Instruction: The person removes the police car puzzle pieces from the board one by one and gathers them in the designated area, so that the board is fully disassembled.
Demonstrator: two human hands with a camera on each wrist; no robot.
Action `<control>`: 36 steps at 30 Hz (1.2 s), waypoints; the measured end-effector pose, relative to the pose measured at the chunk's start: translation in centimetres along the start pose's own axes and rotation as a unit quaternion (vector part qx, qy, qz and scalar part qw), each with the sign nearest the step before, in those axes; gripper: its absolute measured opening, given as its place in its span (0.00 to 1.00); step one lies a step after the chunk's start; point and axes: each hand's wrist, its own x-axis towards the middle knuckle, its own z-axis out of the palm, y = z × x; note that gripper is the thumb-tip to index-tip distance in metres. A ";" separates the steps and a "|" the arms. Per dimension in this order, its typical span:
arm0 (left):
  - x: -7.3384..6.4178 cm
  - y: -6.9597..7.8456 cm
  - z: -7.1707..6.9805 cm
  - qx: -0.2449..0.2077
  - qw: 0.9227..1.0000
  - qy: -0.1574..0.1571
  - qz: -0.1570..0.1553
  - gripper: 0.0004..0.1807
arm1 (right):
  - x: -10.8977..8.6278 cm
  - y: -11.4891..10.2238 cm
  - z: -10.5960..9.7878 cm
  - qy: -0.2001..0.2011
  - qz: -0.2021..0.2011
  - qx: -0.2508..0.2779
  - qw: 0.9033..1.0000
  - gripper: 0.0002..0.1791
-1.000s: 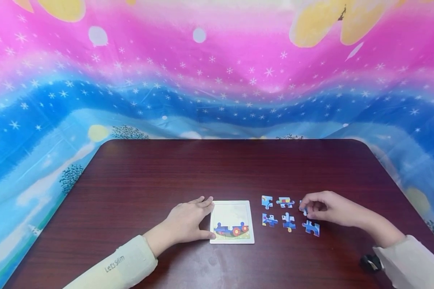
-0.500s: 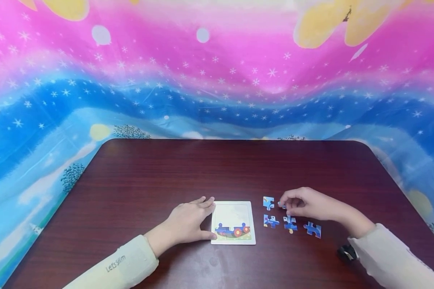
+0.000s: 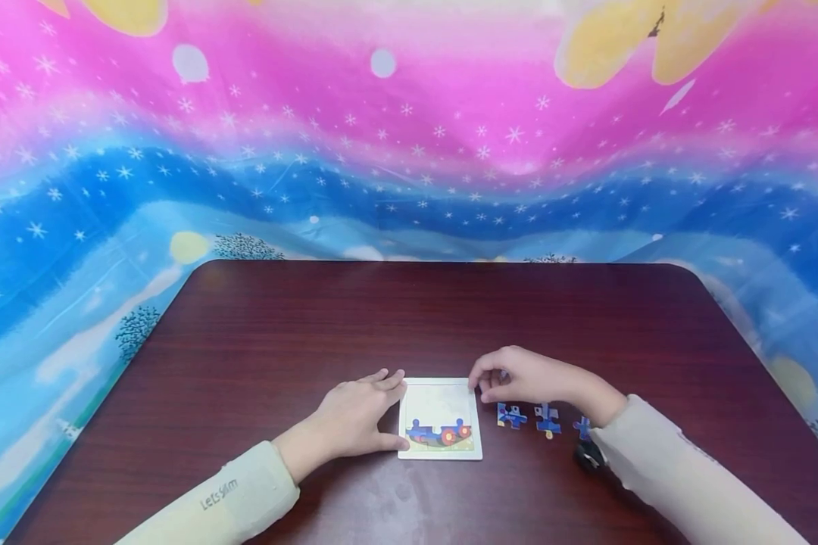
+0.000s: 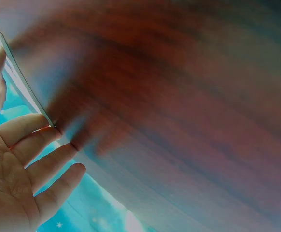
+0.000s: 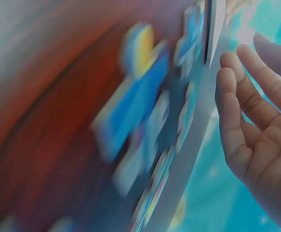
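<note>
A small puzzle tray [image 3: 478,435] with a pale rim lies on the table. Joined jigsaw pieces [image 3: 443,437] with red wheels fill its bottom strip; its upper part is bare. My left hand [image 3: 354,420] touches the tray's left edge, fingers spread, thumb at the lower corner. By the tray's upper right corner is my right hand [image 3: 528,376], fingers loosely bent. In the right wrist view I see nothing between its fingers [image 5: 231,77]. Loose jigsaw pieces [image 3: 511,415] lie to the right; the hand and wrist hide the far row in the head view.
The dark red-brown table [image 3: 313,318] carries everything. Behind it hangs a pink and blue patterned cloth [image 3: 409,151]. A black object [image 3: 589,457] sits at the right sleeve's cuff. In the right wrist view, loose pieces [image 5: 135,111] appear blurred.
My right hand has moved left, from the far right loose piece across the far row to the tray's corner. The left hand stays on the tray's edge.
</note>
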 end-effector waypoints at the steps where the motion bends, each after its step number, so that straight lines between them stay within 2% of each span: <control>1: 0.0 0.0 0.0 -0.001 1.000 -0.001 0.000 0.46 | 0.5 -0.3 0.2 -0.005 -0.001 0.001 1.000 0.09; 8: 0.1 0.0 0.1 -0.006 1.000 -0.002 -0.001 0.47 | 2.9 -2.2 1.6 -0.046 -0.028 -0.011 0.998 0.08; 19: -0.2 -0.1 0.3 -0.023 1.000 0.011 0.002 0.46 | 5.0 -3.8 3.6 -0.087 -0.060 -0.034 0.994 0.10; 24: -0.3 -0.1 0.3 -0.020 1.000 0.005 -0.002 0.47 | 5.5 -4.3 4.3 -0.098 -0.053 -0.035 0.993 0.11; 36: -0.3 0.1 0.0 -0.021 1.000 0.000 -0.010 0.47 | 5.2 -4.7 4.8 -0.091 -0.024 -0.028 0.995 0.13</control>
